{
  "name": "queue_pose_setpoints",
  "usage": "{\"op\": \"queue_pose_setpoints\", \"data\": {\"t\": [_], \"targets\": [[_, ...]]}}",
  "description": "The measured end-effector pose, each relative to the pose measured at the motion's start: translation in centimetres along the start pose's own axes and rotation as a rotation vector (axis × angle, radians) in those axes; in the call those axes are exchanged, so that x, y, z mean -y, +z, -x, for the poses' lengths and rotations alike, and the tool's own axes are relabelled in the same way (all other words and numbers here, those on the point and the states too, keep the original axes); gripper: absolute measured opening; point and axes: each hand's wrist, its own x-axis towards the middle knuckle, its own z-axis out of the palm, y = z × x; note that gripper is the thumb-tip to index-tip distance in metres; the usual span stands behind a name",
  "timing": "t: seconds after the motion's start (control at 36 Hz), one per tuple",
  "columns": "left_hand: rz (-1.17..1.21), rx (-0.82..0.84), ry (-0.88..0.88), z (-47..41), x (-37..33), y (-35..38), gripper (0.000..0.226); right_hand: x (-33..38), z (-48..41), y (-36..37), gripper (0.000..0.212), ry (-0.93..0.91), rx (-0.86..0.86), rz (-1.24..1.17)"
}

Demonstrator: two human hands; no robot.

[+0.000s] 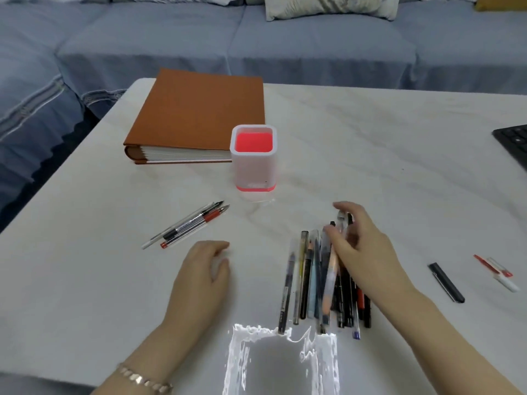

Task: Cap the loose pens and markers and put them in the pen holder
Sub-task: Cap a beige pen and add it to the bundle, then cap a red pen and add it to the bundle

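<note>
Pen holder: Your white pen holder (253,169), pink inside and at the base, stands upright on the worktop (370,138).
Loose pens: The heap of pens and markers (306,280) lies nearer you than the pen holder and slightly to its right, with the barrels roughly parallel and overlapping.
Right hand: Your right hand (359,246) is over the far end of that heap. The fingers are bent down onto it and the thumb is at its left. The hand is blurred, so you cannot tell whether the fingers are clamped on a barrel or only resting on it.
Left hand: Your left hand (199,277) lies palm down on the worktop, nearer you than the pen holder and a little left. Its fingers are loosely curled and hold nothing. A bracelet (142,380) is on the wrist.
Other pens: Three pens (188,225) lie side by side left of the pen holder and nearer you, slanted with their tips towards it.
Caps: A black cap (446,282) lies well to the right of the pen holder. Small red and white pieces (496,273) lie further right, too small to identify.
Around: A brown album (196,115) lies flat just behind and left of the pen holder. A black keyboard (513,141) corner shows far to its right.
Surface: The worktop is pale, veined and glossy. A glare patch (282,363) sits at the near edge.
Room: A blue-covered sofa (256,47) with a pale cushion (328,7) stands beyond the pen holder.
</note>
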Motion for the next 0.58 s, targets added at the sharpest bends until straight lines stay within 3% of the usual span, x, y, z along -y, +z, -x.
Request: {"op": "queue_pose_setpoints", "data": {"t": [0.08,0.19,0.42,0.58], "targets": [[-0.076,-0.077,0.008,-1.1,1.3,-1.1,0.028,0.0,-0.7,2.0,0.025,-0.110,0.069,0.274],[-0.220,-0.123,0.018,-2.7,2.6,-2.0,0.024,-1.5,-0.8,4.1,0.016,-0.243,0.028,0.532],[-0.536,-0.092,0.043,-4.9,4.0,-1.4,0.011,-2.8,0.6,3.6,0.010,-0.289,0.039,0.482],[-0.531,-0.019,-0.002,-5.9,3.5,-0.7,0.011,-2.8,2.0,1.3,0.016,-0.238,0.089,0.367]]}}
